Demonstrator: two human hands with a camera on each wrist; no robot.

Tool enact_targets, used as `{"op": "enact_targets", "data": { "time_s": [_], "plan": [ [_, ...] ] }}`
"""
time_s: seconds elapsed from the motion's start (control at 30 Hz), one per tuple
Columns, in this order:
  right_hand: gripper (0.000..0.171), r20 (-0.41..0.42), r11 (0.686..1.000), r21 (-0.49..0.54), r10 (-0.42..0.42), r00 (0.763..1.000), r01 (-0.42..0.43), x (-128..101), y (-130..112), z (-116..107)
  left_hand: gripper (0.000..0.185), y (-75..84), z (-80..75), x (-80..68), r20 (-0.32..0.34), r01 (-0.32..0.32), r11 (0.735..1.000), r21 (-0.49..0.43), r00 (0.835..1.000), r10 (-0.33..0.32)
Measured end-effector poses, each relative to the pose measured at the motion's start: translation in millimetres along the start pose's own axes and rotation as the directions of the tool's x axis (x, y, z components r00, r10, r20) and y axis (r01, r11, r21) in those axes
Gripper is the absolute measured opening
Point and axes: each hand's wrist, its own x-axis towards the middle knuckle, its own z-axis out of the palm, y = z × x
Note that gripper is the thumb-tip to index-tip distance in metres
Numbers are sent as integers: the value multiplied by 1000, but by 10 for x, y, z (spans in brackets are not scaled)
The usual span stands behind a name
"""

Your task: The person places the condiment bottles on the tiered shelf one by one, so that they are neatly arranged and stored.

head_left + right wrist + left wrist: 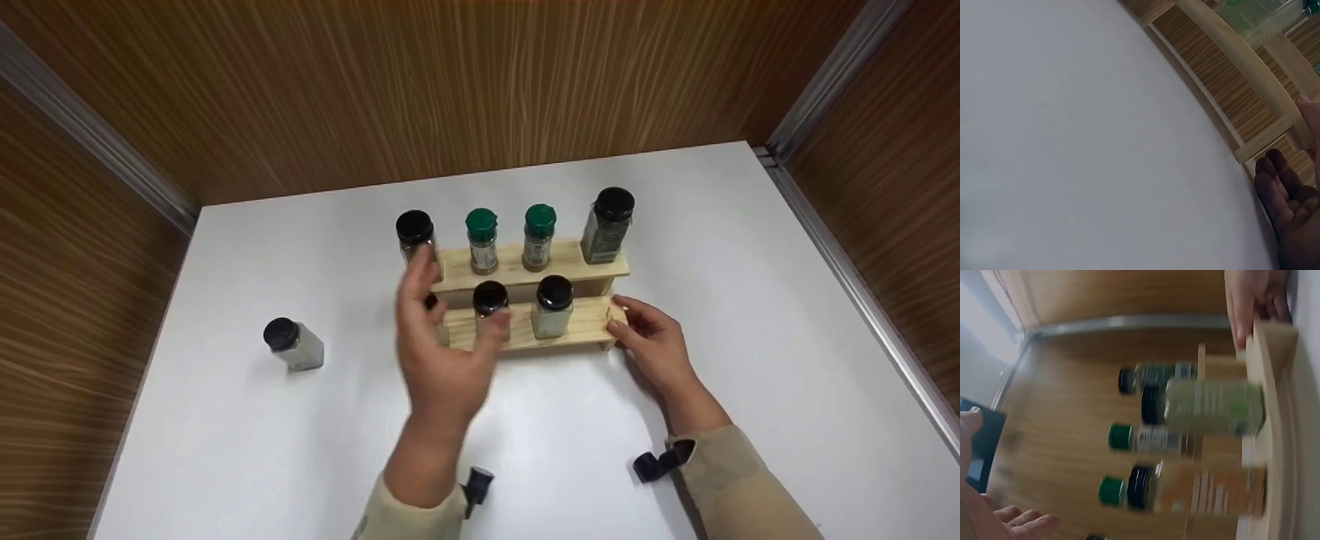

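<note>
Hands at a two-step wooden spice rack (585, 330) on a white worktop (750, 300)

Left hand (442, 352) is raised, blurred, fingers spread and holding nothing, in front of the rack's left end, partly hiding a jar there; right hand (651, 337) rests its fingertips against the rack's right end, fingers loosely bent, thumb on the lower step's corner; rack's long axis runs left to right across the person's front, straight ahead of both hands; four jars stand on the upper step, two green-capped (481, 240) between two black-capped; two more black-capped jars (553, 306) show on the lower step; one loose black-capped jar (294, 345) stands upright on the worktop well apart to the left, nearer the left hand than the right.
</note>
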Motion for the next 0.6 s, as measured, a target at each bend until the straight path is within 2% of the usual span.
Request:
{"op": "enact_targets", "data": {
  "time_s": [0.17,0.33,0.43,0.6],
  "plan": [
    [46,26,1000,4,-4,1000,4,8,-23,-52,94,-120,-261,128,-96,7,1000,-29,995,-9],
    [52,99,998,53,10,995,-16,28,-25,-98,85,-247,-479,195,-148,19,1000,7,989,-18],
    [56,137,998,59,26,990,-34,46,-21,-130,76,-315,-608,223,-175,60,997,40,983,-52],
    [62,186,996,61,53,981,-65,71,-30,-174,72,-428,-810,260,-235,151,983,107,964,-123]
  ]
}}
